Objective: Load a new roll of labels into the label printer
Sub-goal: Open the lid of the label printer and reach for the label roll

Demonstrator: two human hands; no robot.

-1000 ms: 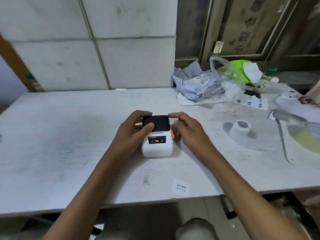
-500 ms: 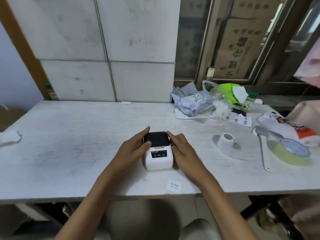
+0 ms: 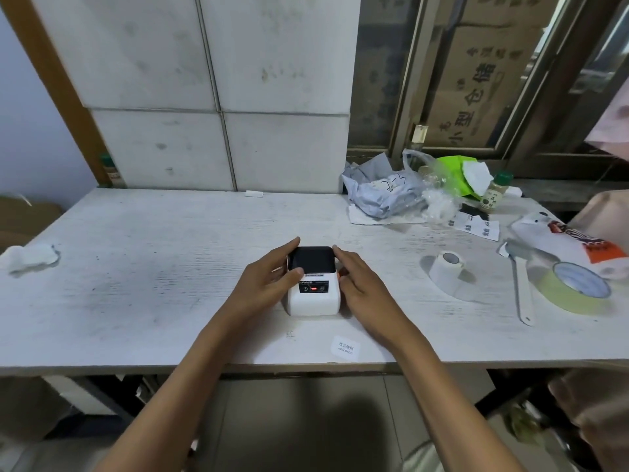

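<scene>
On a scuffed white table [image 3: 136,284], both hands' grip clasps the label printer [image 3: 313,284].

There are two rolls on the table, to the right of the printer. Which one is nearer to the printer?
The small white roll of labels, standing next to the wider pale yellow-green tape roll, which lies further right near the table edge.

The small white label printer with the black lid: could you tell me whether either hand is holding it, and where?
Both hands hold the small white label printer on the table: left hand against its left side, right hand against its right.
</scene>
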